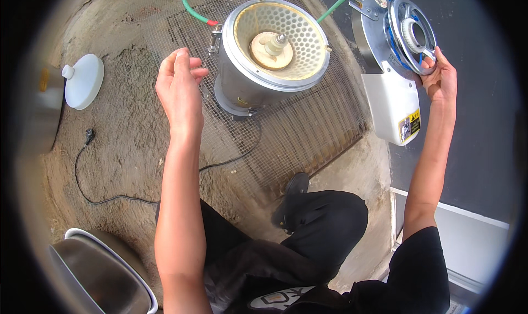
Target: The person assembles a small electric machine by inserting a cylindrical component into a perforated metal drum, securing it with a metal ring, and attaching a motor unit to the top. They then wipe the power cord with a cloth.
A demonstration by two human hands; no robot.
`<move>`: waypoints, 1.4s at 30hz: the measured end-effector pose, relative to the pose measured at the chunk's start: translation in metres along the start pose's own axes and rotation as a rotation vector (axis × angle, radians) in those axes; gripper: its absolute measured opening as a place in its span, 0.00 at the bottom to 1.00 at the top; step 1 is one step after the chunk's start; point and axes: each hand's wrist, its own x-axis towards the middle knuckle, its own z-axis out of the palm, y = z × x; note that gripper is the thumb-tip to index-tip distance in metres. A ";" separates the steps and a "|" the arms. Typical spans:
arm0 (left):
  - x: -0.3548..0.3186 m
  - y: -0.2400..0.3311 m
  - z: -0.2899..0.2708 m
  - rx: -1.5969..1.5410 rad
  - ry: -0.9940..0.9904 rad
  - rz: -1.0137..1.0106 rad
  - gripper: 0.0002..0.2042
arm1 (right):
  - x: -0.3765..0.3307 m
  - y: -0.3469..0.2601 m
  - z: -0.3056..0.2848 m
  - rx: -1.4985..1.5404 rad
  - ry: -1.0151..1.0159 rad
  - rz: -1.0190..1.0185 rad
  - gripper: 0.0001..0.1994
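My right hand (440, 77) grips the rim of a round metal grinder head (371, 33) at the upper right. Its ring-shaped top carries a white ribbed collar (412, 34), and blue cord (391, 39) runs around it. A white spout (391, 102) hangs from its lower end. To the left stands the grinder base (250, 91), a metal cylinder whose cream-coloured perforated basket (308, 39) surrounds a round stone disc (269, 58) with a metal spindle. Just left of the base, my left hand (180, 86) hovers with loosely bent fingers, holding nothing.
Under the base lies a metal floor grate (308, 127). Green hoses (190, 6) run behind it. A black power cord (118, 197) crosses the rough floor. A white knobbed lid (88, 82) leans by a metal container (47, 110); a metal basin (107, 270) sits lower left.
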 end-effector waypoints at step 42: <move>-0.010 0.001 -0.004 0.375 -0.370 -0.028 0.21 | -0.026 0.127 0.160 0.033 -0.351 0.413 0.11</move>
